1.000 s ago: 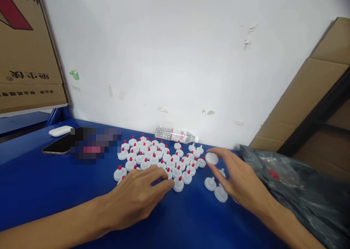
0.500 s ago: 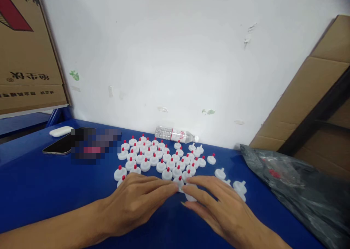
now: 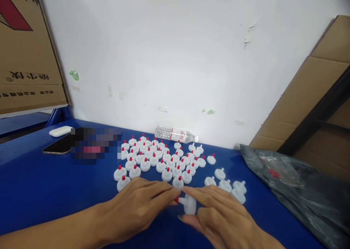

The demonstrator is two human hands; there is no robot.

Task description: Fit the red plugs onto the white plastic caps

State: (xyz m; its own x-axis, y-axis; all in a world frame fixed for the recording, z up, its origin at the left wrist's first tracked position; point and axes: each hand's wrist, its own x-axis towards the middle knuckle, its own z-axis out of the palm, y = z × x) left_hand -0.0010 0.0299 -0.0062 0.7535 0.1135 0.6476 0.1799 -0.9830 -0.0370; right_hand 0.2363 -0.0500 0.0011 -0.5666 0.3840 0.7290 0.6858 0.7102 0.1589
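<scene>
A blue table (image 3: 32,190) carries a black plastic bag (image 3: 295,183) at the right and a cluster of red-tipped caps (image 3: 153,158) in the middle. In front of the cluster, the right hand (image 3: 221,216) clamps a white cap (image 3: 190,204), lying on its side, between thumb and forefinger. The left hand (image 3: 136,209) has its fingers close together, their tips touching the cap's red plug (image 3: 177,199); whether they pinch it cannot be told.
</scene>
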